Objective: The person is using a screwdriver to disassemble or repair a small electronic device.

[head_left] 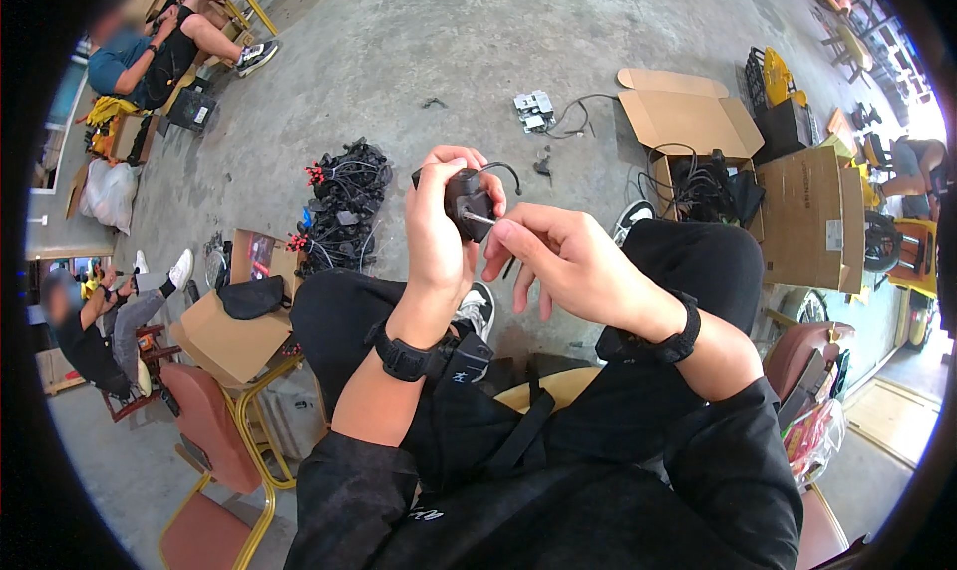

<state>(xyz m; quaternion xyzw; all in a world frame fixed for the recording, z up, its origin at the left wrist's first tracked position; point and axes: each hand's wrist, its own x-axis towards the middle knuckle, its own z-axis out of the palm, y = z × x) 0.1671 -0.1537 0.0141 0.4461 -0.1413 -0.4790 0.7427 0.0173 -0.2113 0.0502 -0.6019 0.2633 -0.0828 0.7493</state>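
Hands (498,236) half-hiding black part (467,201)

The scene is lit evenly by soft daylight; glare is seen at the far right. Shadows are kept faint. Straight edges are bent toward the black rim. Focus is held sharply throughout.

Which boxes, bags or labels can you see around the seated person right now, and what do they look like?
Open cardboard box: on the floor, upper right, brown, flaps up, black cables inside.
Tall cardboard box: right of it, brown, small pale label on its side.
Low cardboard box: left, on a yellow-framed chair, brown, black pouch on top.
White plastic bag: far left, bulging.
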